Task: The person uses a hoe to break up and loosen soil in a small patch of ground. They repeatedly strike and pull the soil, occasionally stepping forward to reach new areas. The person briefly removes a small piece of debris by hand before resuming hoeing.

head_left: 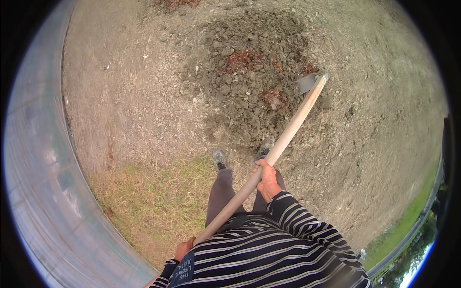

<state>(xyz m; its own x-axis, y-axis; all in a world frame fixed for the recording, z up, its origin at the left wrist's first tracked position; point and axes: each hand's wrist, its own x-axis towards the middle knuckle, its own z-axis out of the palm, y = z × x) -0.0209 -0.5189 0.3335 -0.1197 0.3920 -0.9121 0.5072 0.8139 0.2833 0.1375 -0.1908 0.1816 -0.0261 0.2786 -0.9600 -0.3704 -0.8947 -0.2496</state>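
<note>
Left hand [184,248] curled round near end of hoe [288,132], right hand [268,181] wrapped farther up, spaced likely for leverage; hoe slants far right, blade [308,84] at loose soil's [235,98] right side, contact unclear

One hoe [293,124], two hands [267,181] [184,248], shoes [219,157] [264,149] — two

The hoe handle [289,131] is smooth wood, its blade [306,84] dull metal.
</note>
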